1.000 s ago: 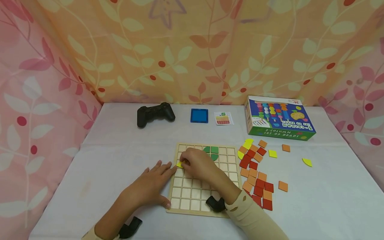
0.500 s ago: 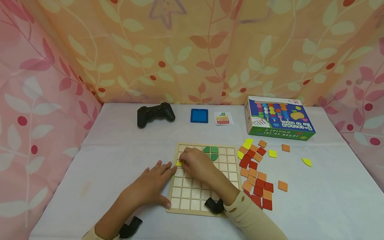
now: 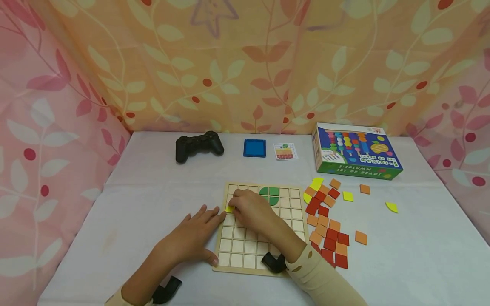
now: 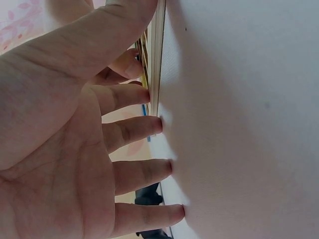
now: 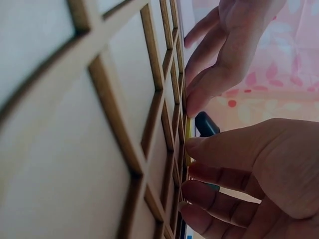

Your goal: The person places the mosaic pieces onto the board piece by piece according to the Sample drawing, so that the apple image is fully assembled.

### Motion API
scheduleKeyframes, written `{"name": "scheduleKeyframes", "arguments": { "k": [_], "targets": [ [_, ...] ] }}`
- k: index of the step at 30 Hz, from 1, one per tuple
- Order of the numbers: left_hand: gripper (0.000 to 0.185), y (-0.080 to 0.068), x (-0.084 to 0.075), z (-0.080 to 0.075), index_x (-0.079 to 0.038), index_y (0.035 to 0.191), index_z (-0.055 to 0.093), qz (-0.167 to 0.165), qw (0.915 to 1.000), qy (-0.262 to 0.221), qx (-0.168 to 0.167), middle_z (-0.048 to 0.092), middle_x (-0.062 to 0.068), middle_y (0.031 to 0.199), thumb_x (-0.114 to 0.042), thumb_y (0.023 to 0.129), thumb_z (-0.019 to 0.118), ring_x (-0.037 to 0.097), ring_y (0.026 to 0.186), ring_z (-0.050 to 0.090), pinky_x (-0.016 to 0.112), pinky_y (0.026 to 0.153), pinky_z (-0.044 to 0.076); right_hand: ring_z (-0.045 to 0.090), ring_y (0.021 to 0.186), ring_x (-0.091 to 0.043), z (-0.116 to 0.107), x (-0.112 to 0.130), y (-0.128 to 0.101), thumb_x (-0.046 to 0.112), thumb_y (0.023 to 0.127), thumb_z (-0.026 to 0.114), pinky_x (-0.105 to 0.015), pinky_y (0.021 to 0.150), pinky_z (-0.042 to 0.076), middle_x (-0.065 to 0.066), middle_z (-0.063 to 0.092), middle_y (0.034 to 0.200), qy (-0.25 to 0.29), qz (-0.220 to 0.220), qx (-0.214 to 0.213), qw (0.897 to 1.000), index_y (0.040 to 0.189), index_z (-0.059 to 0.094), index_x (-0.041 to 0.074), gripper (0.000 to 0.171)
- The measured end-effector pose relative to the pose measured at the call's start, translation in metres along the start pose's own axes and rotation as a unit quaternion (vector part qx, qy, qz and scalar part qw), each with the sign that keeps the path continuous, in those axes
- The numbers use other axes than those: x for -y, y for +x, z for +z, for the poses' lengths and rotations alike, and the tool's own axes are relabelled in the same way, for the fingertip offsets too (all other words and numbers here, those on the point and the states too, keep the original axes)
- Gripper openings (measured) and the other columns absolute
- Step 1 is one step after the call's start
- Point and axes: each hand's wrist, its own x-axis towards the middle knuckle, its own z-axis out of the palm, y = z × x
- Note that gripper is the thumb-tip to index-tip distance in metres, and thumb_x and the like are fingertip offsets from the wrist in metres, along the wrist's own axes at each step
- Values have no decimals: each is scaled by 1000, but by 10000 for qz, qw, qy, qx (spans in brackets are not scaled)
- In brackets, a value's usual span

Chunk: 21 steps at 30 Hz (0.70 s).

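A wooden grid board [image 3: 237,246] lies on the white table. My right hand [image 3: 253,209] reaches over it, thumb and fingers bent at a yellow tile [image 3: 229,209] in the left column; most of that tile hides under the fingers. In the right wrist view the thumb meets the yellow tile's [image 5: 188,142] edge. Several green tiles [image 3: 273,191] sit in cells near the far side. My left hand [image 3: 191,238] rests spread along the board's left edge, thumb at the near left corner. Its straight fingertips [image 4: 167,167] touch the table in the left wrist view.
Red, orange and yellow tiles [image 3: 331,233] lie scattered right of the board. Behind it are a black game controller [image 3: 199,145], a blue square tray [image 3: 254,148] and a pattern card [image 3: 285,151]. A bead-set box [image 3: 357,151] stands at back right. Patterned cloth [image 3: 245,63] encloses the table.
My right hand stays at the yellow tile, with barely any shift of fingers and wrist. The left hand keeps its place at the board's edge.
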Motion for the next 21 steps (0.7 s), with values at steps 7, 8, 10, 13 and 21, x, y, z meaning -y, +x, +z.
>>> {"name": "scheduleKeyframes", "arguments": {
  "k": [7,8,10,13,21],
  "targets": [
    [115,0,-1,-1,-12,156,36,-8,10000,-16,16,32,14,160,-50,63,91,42,148,19,69,108,25,56,80,-15,-8,-5,-3,5,89,72,-27,70,49,1,62,88,181,-238,221,9993,95,80,12,12],
    [115,0,-1,0,-12,156,36,-8,10000,0,17,32,14,160,-50,63,90,42,148,20,69,108,25,57,80,-15,-10,-7,-3,4,89,72,-28,70,49,1,62,88,284,-248,256,9990,95,79,12,12],
    [115,0,-1,0,-12,157,36,-15,10000,28,14,32,14,160,-51,63,90,42,148,20,69,108,26,59,83,-15,-16,-13,-5,4,89,71,-29,74,51,1,64,90,490,-180,311,9982,97,79,11,13],
    [116,0,-1,0,-13,157,35,-46,10000,50,1,32,13,160,-51,63,90,41,148,20,69,108,26,63,89,-17,-29,-24,-9,6,91,71,-33,81,53,-2,68,95,700,121,315,9970,103,78,8,14],
    [117,0,-2,0,-14,157,36,-100,9999,37,-9,32,13,160,-51,61,91,41,148,21,69,107,27,61,86,-24,-95,-85,-43,14,94,68,-42,78,53,-8,69,96,859,1922,591,9758,114,73,1,24]
  ]
}}
